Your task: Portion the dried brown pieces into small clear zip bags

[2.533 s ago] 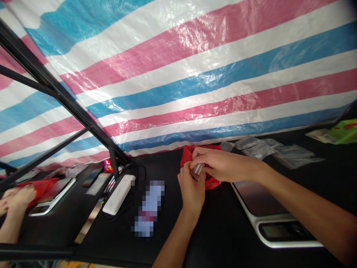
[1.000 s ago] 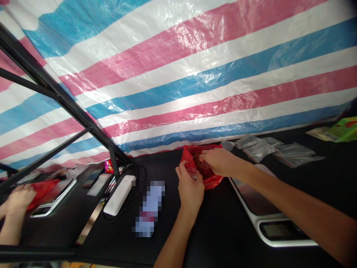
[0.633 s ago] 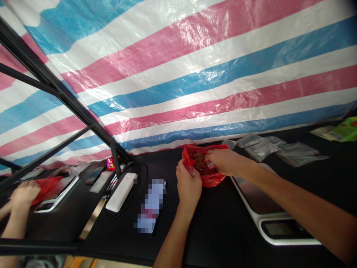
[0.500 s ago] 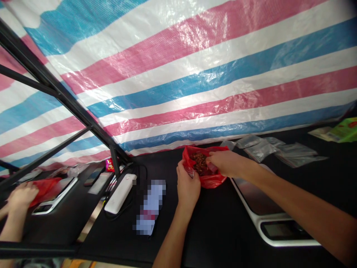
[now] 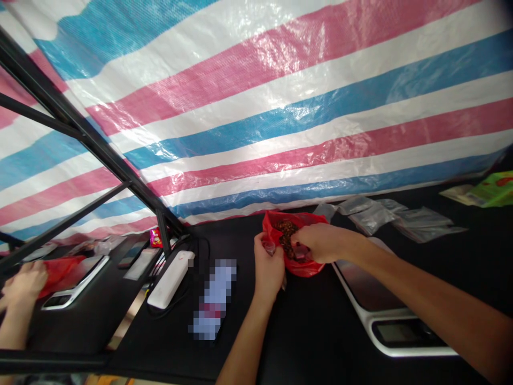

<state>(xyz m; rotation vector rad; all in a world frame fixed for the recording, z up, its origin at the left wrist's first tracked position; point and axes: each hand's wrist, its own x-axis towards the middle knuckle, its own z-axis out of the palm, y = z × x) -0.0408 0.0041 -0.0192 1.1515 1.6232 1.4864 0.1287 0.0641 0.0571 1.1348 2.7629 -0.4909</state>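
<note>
A red plastic bag [image 5: 310, 269] stands open on the black table, with small brown granular pieces [image 5: 286, 230] inside. My left hand [image 5: 268, 264] is closed on the bag's left rim. A bit of clear plastic [image 5: 269, 247] shows at its fingers, and its shape is partly hidden. My right hand [image 5: 320, 241] reaches into the bag from the right, fingers closed and pointing down at the pieces. Something pinkish [image 5: 301, 251] shows under those fingers, too covered to name. Beside the bag, partly under my right forearm, lies a white digital scale [image 5: 374, 286] with a metal plate.
Clear zip bags [image 5: 372, 214] lie behind the scale, and a green packet [image 5: 495, 190] is at far right. On the left are a white power strip [image 5: 171, 279], a blurred phone-like item [image 5: 215, 299] and a black metal frame [image 5: 108, 155]. Another person's hand [image 5: 26, 283] touches a red bag.
My right hand has moved slightly left and down, deeper into the red bag. My left hand still grips the rim. The whole view has shifted a little.
</note>
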